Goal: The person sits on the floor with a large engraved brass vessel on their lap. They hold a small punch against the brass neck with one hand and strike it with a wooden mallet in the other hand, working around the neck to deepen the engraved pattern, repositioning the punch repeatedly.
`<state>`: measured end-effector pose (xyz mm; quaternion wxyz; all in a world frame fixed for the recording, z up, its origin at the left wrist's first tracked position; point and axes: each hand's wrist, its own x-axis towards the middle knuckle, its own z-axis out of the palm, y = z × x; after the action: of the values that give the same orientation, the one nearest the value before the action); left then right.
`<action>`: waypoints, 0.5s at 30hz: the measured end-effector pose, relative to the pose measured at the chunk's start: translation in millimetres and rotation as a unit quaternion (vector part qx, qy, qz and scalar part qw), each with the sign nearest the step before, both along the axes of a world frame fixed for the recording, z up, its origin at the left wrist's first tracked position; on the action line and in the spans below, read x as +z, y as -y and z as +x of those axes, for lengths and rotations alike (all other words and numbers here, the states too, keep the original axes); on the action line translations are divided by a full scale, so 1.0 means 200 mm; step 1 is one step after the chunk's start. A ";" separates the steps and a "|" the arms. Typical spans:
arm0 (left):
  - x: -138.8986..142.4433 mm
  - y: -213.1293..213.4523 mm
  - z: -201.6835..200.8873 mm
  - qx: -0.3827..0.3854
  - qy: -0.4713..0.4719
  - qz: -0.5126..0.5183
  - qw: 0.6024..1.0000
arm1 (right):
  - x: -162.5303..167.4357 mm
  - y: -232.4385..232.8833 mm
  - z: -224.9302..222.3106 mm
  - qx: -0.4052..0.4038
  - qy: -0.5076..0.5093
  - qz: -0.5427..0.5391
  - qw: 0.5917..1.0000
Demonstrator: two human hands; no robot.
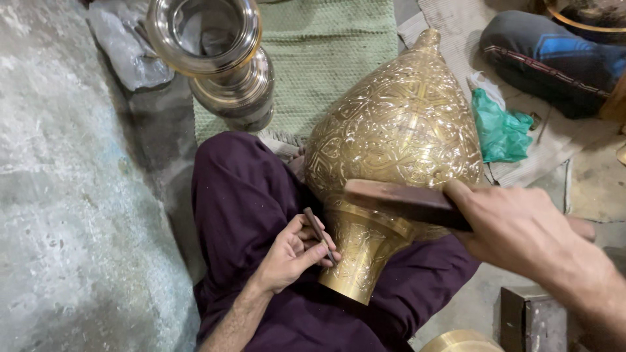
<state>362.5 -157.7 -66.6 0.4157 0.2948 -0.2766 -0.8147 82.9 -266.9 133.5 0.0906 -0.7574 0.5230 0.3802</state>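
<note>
Engraved brass vessel [398, 137] laid across lap, flared mouth toward viewer. Left hand [295, 253] at vessel's neck, grip pinching thin chisel [319, 233], tip on brass. Right hand [521, 231] right of vessel, grip closed around dark wooden mallet [398, 199] above neck. Green mat [326, 52] beyond vessel, steel vase [218, 52] at its left edge.

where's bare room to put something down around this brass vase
Free: grey floor left of the purple trousers; green mat between the silver vase and brass vase. Crowded: right side, green bag, someone's leg.
</note>
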 end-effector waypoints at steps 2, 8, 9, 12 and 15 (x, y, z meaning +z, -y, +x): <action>0.01 -0.01 0.00 0.016 0.006 -0.004 1.000 | 0.02 0.08 0.09 0.014 -0.029 0.028 0.999; 0.05 0.00 -0.01 0.033 -0.015 0.018 0.999 | 0.07 0.27 0.38 0.051 0.035 0.002 0.998; 0.05 0.00 -0.01 0.033 -0.023 0.018 0.999 | 0.07 0.29 0.43 0.051 0.045 0.004 0.998; 0.06 0.00 0.00 0.036 -0.034 0.021 0.999 | 0.04 0.31 0.56 0.020 0.036 0.064 0.997; 0.07 -0.01 0.00 0.034 -0.037 0.025 0.998 | 0.03 0.31 0.64 0.071 0.001 0.117 0.991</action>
<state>363.0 -155.7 -52.6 0.4454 0.2842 -0.2306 -0.8171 210.1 -329.2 138.7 0.1521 -0.7774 0.4195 0.4433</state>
